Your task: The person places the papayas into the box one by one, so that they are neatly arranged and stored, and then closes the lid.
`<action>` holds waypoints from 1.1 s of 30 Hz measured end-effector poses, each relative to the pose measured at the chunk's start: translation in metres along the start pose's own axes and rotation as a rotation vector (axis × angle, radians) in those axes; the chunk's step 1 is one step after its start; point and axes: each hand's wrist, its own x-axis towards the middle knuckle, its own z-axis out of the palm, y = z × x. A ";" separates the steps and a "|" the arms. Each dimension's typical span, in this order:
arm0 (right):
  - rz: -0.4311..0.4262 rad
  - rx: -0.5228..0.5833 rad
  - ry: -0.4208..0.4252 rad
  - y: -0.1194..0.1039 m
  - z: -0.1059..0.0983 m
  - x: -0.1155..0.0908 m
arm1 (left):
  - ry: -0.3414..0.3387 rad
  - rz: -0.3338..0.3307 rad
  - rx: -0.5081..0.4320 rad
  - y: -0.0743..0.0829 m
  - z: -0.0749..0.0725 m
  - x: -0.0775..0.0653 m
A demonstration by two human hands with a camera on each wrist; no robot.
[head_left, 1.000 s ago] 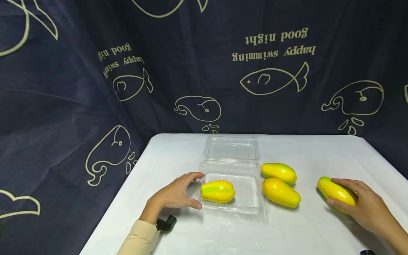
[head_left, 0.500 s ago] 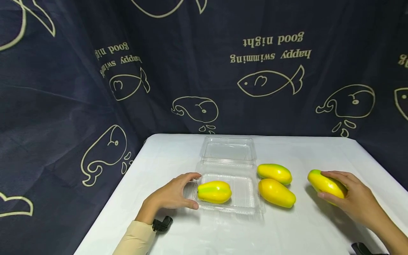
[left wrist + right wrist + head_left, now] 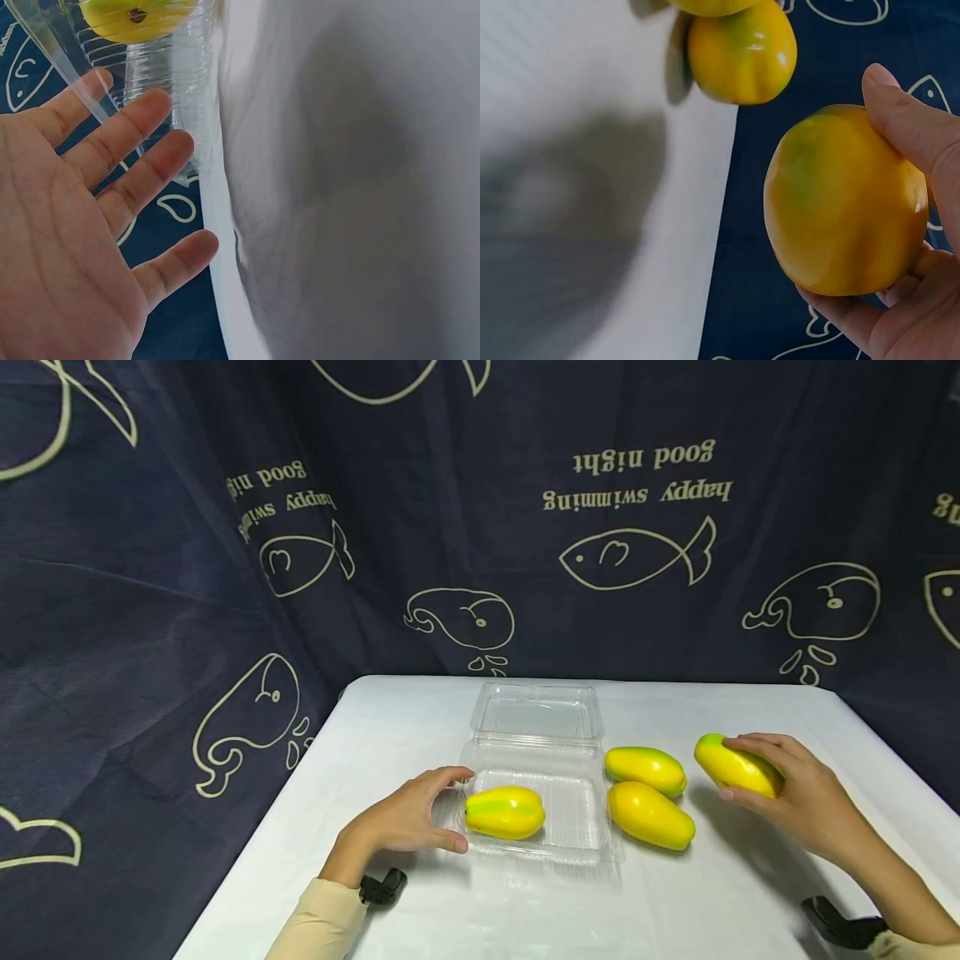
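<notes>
My right hand (image 3: pixel 806 797) grips a yellow papaya (image 3: pixel 737 768) with a green end, held above the table; its shadow falls below. In the right wrist view, thumb and fingers lie around that papaya (image 3: pixel 844 202). My left hand (image 3: pixel 405 814) stays at the left side of a hinged clear plastic box (image 3: pixel 577 818), thumb and fingers spread apart. In the left wrist view the fingers (image 3: pixel 146 180) are fairly straight beside the box wall; whether they touch it I cannot tell. One papaya (image 3: pixel 506 812) lies in the box's left part.
Two more papayas lie right of the box: a greener one (image 3: pixel 647 768) behind, a deeper yellow one (image 3: pixel 651 815) in front. The box lid (image 3: pixel 536 710) lies folded back. A white cloth covers the table (image 3: pixel 525 910); a dark printed curtain (image 3: pixel 450 510) hangs behind.
My right hand has lifted its papaya off the table and carried it leftward and away from me, nearer the two loose papayas. The left hand keeps its place by the box.
</notes>
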 end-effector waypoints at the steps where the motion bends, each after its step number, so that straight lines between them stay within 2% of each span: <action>1: -0.002 0.003 0.003 -0.002 0.001 0.002 | 0.000 0.000 -0.002 0.000 0.000 0.000; 9: -0.033 0.042 -0.057 -0.017 0.009 0.014 | -0.004 -0.013 -0.004 -0.001 -0.001 -0.002; 15: -0.087 0.063 -0.063 -0.028 0.016 0.025 | -0.006 -0.015 -0.017 0.000 -0.001 -0.002; 24: -0.124 0.110 -0.082 -0.040 0.029 0.043 | -0.007 0.001 -0.017 0.000 0.000 0.000; 33: -0.084 0.181 -0.105 -0.053 0.048 0.056 | -0.006 -0.010 -0.016 0.001 -0.001 0.000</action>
